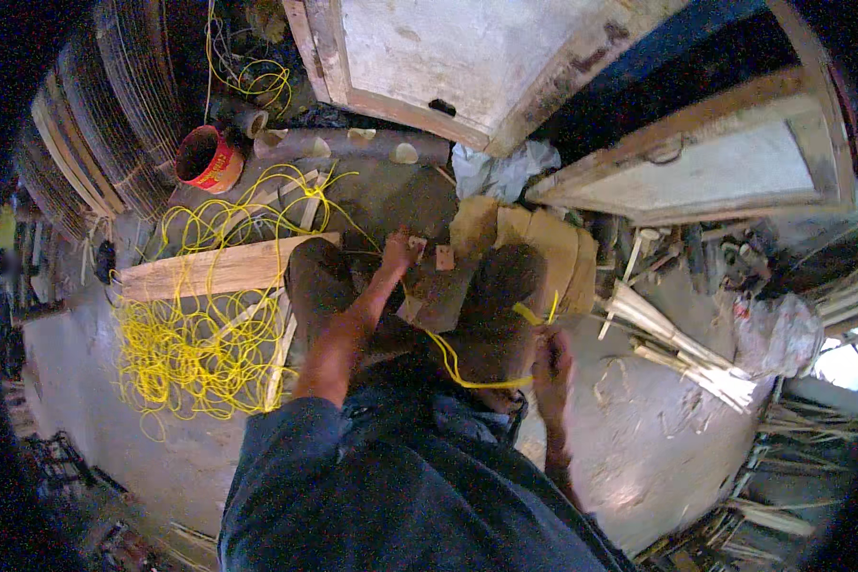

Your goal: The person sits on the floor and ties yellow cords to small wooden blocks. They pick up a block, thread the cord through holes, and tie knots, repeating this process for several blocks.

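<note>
L hand [398, 250]: reaches fwd between knees, fingers closed on small wood piece [417, 246], to steady it.
R hand [550, 357]: pinches yellow cord [467, 367], kept taut across lap.
Cord heap [195, 348]: loose on floor, left side, near plank [219, 267].

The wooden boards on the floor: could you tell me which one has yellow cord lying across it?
The long pale plank left of the person's knees: loops of yellow cord cross it, while the stacked short boards near the right knee stay bare.

Dark blue shirt [391, 486], sleeves rolled up, bare forearms.
</note>
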`<state>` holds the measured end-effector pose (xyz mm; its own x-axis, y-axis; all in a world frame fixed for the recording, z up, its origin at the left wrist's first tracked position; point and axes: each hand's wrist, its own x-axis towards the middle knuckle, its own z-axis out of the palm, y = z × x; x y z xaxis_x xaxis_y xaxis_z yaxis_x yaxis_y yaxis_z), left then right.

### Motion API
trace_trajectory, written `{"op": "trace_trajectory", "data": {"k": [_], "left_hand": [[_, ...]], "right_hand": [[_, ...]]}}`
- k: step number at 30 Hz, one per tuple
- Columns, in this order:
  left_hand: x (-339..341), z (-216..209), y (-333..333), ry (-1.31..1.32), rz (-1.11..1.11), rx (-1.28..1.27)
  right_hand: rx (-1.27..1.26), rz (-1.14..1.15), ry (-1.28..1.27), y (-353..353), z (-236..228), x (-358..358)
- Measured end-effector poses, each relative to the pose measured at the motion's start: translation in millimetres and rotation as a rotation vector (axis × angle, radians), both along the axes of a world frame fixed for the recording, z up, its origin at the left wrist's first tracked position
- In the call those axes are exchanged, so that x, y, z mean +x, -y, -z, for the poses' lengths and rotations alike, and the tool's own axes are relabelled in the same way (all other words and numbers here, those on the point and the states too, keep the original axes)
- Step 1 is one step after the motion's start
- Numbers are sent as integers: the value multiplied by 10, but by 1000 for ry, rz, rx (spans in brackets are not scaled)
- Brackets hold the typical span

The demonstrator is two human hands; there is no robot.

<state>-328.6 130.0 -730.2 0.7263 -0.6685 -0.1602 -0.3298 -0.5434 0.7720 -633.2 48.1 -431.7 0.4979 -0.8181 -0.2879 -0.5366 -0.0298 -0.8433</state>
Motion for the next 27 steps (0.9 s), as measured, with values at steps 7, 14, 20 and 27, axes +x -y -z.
{"op": "trace_trajectory", "data": {"k": [7, 14, 20, 27], "left_hand": [[-260, 381, 385, 173, 391, 504], [141, -1178, 175, -1399, -122, -867], [-25, -2906, -350, -1432, -38, -1002], [-582, -3209, -559, -686, -136, -717]], "right_hand": [[-93, -87, -93, -122, -179, 91], [-377, -249, 44, 209, -425, 805], [-351, -187, 246, 6, -503, 1553], [-430, -402, 342, -473, -431, 1582]]}}
